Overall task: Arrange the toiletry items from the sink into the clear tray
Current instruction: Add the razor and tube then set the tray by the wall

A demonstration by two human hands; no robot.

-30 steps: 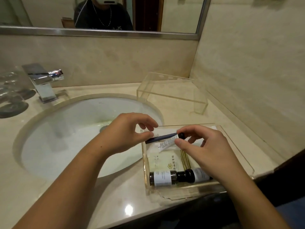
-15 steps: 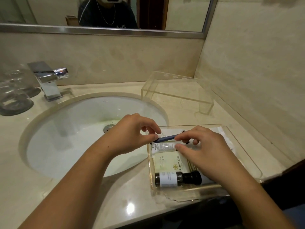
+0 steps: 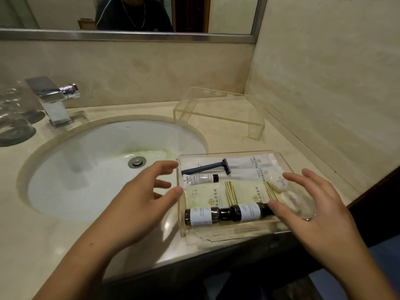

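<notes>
The clear tray (image 3: 283, 158) sits on the counter to the right of the sink (image 3: 91, 161). In it lie a blue razor (image 3: 205, 167), a small white tube (image 3: 200, 178), pale yellow packets (image 3: 216, 195), white sachets (image 3: 255, 162), a wrapped soap (image 3: 279, 182) and two dark bottles (image 3: 225, 213) end to end along the front. My left hand (image 3: 140, 202) hovers open at the tray's left wall. My right hand (image 3: 307, 206) hovers open over the tray's right end, holding nothing. The sink bowl shows no items.
A clear acrylic riser (image 3: 218, 109) stands behind the tray near the wall corner. A chrome faucet (image 3: 52, 100) rises at the back left, with glasses (image 3: 13, 118) beside it. The counter's front edge runs just below the tray. A mirror hangs above.
Both hands have let go of the blue razor, which now lies in the tray at the back. The hands have spread apart and opened to either side.
</notes>
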